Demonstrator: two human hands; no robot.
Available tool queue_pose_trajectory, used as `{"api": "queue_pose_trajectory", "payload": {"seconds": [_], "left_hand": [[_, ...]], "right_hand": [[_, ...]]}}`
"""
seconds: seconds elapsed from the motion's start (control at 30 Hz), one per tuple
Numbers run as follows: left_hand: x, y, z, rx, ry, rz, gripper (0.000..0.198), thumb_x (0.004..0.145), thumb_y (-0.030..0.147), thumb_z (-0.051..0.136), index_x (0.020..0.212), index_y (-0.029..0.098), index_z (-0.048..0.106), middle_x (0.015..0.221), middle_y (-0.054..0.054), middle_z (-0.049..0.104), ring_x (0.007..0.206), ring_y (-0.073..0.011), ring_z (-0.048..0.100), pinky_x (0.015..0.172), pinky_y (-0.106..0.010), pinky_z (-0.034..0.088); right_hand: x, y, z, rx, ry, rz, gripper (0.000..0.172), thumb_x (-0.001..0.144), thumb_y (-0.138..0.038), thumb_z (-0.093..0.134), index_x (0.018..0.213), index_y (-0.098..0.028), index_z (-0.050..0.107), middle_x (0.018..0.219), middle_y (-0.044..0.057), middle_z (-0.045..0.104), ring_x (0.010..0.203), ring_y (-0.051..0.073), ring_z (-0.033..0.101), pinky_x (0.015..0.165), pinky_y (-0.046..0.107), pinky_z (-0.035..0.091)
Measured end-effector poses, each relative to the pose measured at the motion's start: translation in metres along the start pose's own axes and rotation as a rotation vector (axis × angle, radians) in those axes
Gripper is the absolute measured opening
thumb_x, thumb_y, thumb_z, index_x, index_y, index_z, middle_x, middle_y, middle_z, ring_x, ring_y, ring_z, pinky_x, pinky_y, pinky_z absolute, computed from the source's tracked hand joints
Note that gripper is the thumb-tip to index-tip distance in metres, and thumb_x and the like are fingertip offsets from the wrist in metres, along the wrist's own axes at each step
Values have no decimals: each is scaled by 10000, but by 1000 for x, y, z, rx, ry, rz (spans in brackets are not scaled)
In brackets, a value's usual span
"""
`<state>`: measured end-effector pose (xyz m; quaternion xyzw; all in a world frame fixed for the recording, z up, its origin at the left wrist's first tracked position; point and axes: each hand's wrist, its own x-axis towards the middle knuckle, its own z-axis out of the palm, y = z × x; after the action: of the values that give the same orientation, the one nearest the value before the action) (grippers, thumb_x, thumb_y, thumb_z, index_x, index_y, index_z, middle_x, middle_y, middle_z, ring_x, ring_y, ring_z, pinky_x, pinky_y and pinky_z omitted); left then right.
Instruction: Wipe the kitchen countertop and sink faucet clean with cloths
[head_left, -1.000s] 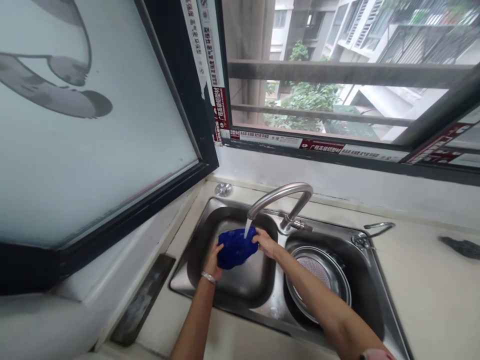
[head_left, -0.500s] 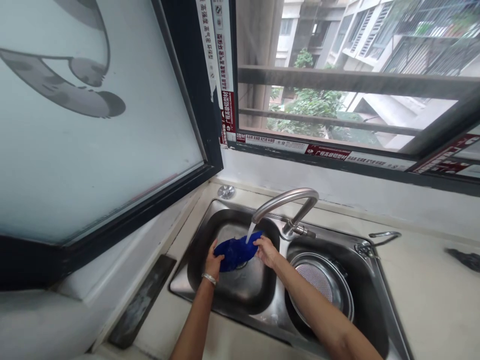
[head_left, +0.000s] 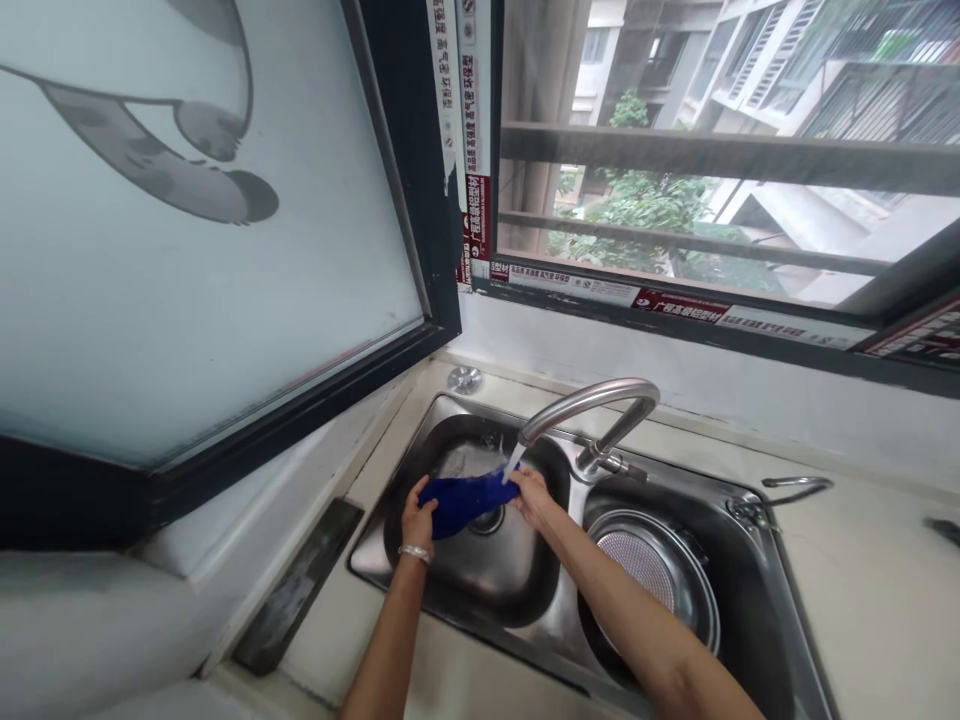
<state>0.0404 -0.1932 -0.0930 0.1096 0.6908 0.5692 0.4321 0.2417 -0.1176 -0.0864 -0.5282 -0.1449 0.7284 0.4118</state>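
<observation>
A blue cloth [head_left: 466,502] is stretched between my two hands above the left basin [head_left: 495,585] of a steel sink. My left hand [head_left: 418,518] grips its left end, fingers and thumb closed on the edge. The right end is pinched in my right hand [head_left: 531,495]. Water runs from the curved faucet [head_left: 592,400] onto the cloth close to my right fingers, with some splashing behind it. Below the cloth part of the drain [head_left: 489,520] shows.
The right basin [head_left: 739,590] holds a round metal strainer bowl [head_left: 637,565], partly behind my right forearm. A small second tap [head_left: 795,485] stands at the right. A round metal drain part [head_left: 465,379] lies behind the sink. An opened frosted window pane [head_left: 300,300] overhangs the left side.
The cloth's right part now bunches narrower under the stream, and water splashes behind it. Both hands keep hold of it. The view has shifted slightly to the left.
</observation>
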Motion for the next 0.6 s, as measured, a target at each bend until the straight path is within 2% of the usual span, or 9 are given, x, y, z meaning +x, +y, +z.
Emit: {"api": "queue_pose_trajectory", "payload": {"seconds": [0.2,0.33,0.5,0.6], "left_hand": [[0,11,19,12,-1,42,526,755,43,647,1234,245,724,1158,-59,735,1102,-218,674,1116,-401,491],[0,15,31,-4,-35,60,546,759,64,645,1271,244,705,1156,-53,733,1093,-213,670,1110,-389,496],[3,14,45,-46,-74,46,623,751,98,656,1355,249,651,1201,-60,731,1092,-221,676,1070,-390,532],[7,11,52,-93,-116,38,673,736,115,668,1393,252,620,1275,-69,712,1136,-229,673,1099,-410,521]], "right_hand": [[-1,-11,-12,37,48,-8,251,715,-279,797,799,-232,566,654,-39,689,561,134,631,550,253,548],[-3,-18,-27,70,64,-28,254,733,-288,792,768,-232,547,613,-52,653,540,128,613,540,246,539],[-4,-22,-40,109,78,-51,288,713,-287,809,753,-234,528,589,-66,629,509,110,580,518,224,512],[-3,-24,-44,133,69,-61,289,678,-277,815,763,-232,543,610,-69,647,538,111,596,527,217,507]]}}
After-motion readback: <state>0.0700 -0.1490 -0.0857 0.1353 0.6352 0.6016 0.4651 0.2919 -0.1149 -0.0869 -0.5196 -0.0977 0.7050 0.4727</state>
